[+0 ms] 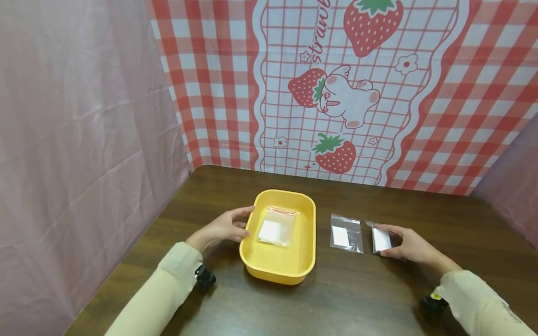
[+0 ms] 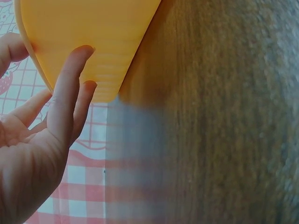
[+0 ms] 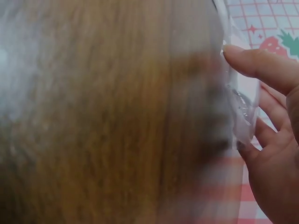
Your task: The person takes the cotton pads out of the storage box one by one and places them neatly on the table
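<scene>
My left hand point(image 1: 222, 228) is at the left side of a yellow plastic tub point(image 1: 278, 273), gripping its rim. In the left wrist view, two fingers point(image 2: 70, 88) lie along the tub's outer wall while another digit reaches over the rim. A clear zip bag point(image 1: 287, 224) with a white flat piece inside rests in the tub. To the right, my right hand point(image 1: 414, 247) holds a small clear plastic bag point(image 1: 381, 240) with white contents by its edges, thumb on the near side. Between tub and right hand lies another clear zip bag point(image 1: 354, 235) with a white piece in it.
Everything stands on a dark brown wooden table point(image 1: 336, 298). Behind it hangs a red-and-white checked cloth point(image 1: 227, 93) with strawberries, and a pink cloth point(image 1: 92, 140) hangs at the left. Dark wrist cameras sit under both cuffs.
</scene>
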{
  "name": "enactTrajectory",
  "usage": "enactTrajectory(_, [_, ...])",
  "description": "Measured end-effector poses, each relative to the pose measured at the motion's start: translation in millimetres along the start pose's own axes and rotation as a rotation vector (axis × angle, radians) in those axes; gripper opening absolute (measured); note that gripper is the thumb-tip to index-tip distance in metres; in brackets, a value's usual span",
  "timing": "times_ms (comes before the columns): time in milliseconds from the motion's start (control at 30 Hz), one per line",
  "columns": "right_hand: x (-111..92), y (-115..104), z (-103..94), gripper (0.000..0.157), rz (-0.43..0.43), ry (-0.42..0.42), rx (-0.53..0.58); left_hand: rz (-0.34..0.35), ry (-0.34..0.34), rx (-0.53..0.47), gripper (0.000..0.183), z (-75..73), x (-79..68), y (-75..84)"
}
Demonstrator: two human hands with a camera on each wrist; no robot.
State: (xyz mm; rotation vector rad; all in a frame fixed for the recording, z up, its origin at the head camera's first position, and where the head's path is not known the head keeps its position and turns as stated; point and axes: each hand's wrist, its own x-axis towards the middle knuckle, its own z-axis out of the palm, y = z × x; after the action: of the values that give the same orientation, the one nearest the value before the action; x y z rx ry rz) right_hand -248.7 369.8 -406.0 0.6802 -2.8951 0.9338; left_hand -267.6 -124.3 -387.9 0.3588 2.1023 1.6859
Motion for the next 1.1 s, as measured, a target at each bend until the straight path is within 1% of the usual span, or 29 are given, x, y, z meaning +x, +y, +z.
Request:
enactTrajectory(200, [1,7,0.2,0.069,0.033,-0.052,-0.001,0.001,0.0,-0.004,0.072,0.0,-0.6,0.4])
enactTrajectory(367, [2,9,-1.3,0.072,0.04,-0.087,-0.013,0.006,-0.003,-0.006,0.072,-0.3,-0.7,0.2])
enactTrajectory(600, [1,12,-1.8,0.075,0.003,-0.131,0.022,-0.008,0.003,-0.005,0.072,-0.5,-0.1,-0.5])
enactTrajectory(700, [1,12,-1.2,0.074,-0.016,-0.12,0.009,-0.01,0.004,-0.007,0.072,-0.3,-0.1,-0.6])
enactTrajectory(833, [1,10,0.5,0.071,-0.022,-0.072,-0.043,-0.01,0.007,-0.01,0.073,-0.3,0.2,-0.6])
enactTrajectory(1000, [-1,8,2.6,0.07,0.018,-0.013,-0.065,-0.011,0.008,-0.019,0.072,-0.4,0.6,-1.6])
enactTrajectory(1100, [-3,6,3.7,0.072,0.052,0.022,-0.046,-0.011,0.009,-0.014,0.072,-0.3,0.7,-2.1])
